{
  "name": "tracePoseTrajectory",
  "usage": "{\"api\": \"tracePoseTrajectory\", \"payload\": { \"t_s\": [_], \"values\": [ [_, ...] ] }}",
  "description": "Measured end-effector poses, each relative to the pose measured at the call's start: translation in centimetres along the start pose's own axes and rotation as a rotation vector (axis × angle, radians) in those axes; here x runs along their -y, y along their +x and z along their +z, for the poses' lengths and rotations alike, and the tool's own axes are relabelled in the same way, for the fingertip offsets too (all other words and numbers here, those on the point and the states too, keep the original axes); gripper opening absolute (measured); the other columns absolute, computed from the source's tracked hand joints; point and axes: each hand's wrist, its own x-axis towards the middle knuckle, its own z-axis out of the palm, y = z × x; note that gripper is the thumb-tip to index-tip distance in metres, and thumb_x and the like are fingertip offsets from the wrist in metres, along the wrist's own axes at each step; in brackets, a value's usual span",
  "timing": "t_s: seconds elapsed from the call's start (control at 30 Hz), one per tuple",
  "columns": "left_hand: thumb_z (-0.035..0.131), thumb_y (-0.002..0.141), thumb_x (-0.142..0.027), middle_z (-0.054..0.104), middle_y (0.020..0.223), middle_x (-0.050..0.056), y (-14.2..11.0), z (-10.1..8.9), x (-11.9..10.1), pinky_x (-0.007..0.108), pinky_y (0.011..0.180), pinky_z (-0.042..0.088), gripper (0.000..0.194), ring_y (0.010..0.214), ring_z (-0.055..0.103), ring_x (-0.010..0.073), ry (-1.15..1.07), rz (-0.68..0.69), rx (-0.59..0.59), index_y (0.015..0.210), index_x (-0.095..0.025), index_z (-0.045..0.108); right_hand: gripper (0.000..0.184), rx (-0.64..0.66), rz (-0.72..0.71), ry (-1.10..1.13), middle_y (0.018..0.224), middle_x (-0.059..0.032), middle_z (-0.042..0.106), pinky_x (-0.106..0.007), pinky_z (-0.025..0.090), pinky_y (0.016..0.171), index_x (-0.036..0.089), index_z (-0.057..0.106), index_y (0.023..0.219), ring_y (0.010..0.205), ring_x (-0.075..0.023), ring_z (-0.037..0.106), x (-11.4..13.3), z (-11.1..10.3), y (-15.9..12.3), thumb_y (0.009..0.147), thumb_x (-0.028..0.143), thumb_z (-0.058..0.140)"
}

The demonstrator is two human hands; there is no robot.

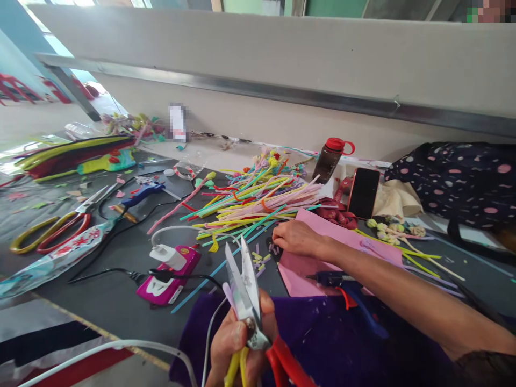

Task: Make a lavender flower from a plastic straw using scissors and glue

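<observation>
Through the head camera I judge the step in hand to be cutting fuzzy stems into short lengths: the left hand (226,341) is clamped around steel scissors with red and yellow handles (250,317), blades slightly parted, a slim lilac piece (228,295) beside them. The right hand (293,238), fingers bunched, lies just beside short purple and yellow clippings (258,262), over the edge of a flat pink sheet (296,275); I cannot tell whether it pinches any. The next move, in my judgement, calls for a fine pinch, clear of the blades. The dark grey tabletop (108,303) bears heaped multicoloured fuzzy stems (258,207) and a magenta power strip (189,263); behind runs a cream partition (242,54), with red stools (16,88) at far left.
</observation>
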Motion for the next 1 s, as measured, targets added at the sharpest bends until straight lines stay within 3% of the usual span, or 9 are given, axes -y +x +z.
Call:
{"api": "tracePoseTrajectory", "payload": {
  "t_s": [0.23, 0.4, 0.6, 1.0],
  "values": [
    [0.061, 0.075, -0.035, 0.032, 0.037, -0.007, -0.1, -0.2, 0.2, 0.019, 0.043, 0.037, 0.027, 0.038, 0.044, 0.0100, -0.043, 0.031, -0.001, 0.095, -0.017, 0.059, 0.018, -0.039, 0.081, -0.108, 0.096, -0.0042, 0.062, -0.034, 0.048, 0.073, 0.014, 0.059, 0.098, 0.083, -0.0162, 0.060, 0.4, 1.1, 1.6, 0.092, 0.026, 0.047],
    [0.060, 0.075, -0.033, 0.044, 0.048, -0.004, -0.1, -0.3, 0.5, 0.020, 0.041, 0.036, 0.028, 0.039, 0.046, 0.0095, -0.078, 0.029, 0.005, 0.098, -0.017, 0.057, 0.025, -0.075, 0.094, -0.132, 0.100, -0.0090, 0.059, -0.032, 0.046, 0.069, 0.016, 0.056, 0.106, 0.087, -0.0209, 0.060, 0.6, 0.7, 2.2, 0.090, 0.012, 0.038],
    [0.060, 0.074, -0.030, 0.045, 0.052, -0.004, -0.2, -0.3, 0.9, 0.020, 0.041, 0.036, 0.027, 0.038, 0.044, 0.0082, -0.154, 0.111, -0.027, 0.097, -0.017, 0.056, 0.030, -0.106, 0.046, -0.128, 0.101, -0.0094, 0.057, -0.030, 0.044, 0.069, 0.022, 0.055, 0.112, 0.091, -0.0226, 0.059, 0.7, 0.6, 2.8, 0.090, 0.016, 0.035],
    [0.058, 0.074, -0.029, 0.044, 0.054, -0.003, -0.2, 0.0, 0.9, 0.019, 0.041, 0.036, 0.030, 0.039, 0.045, 0.0076, -0.168, 0.102, -0.048, 0.101, -0.017, 0.055, 0.025, -0.154, -0.050, -0.134, 0.103, -0.0081, 0.061, -0.029, 0.044, 0.070, 0.019, 0.058, 0.105, 0.093, -0.0213, 0.059, 0.7, 1.1, 4.6, 0.090, 0.018, 0.038]
  ]
}}
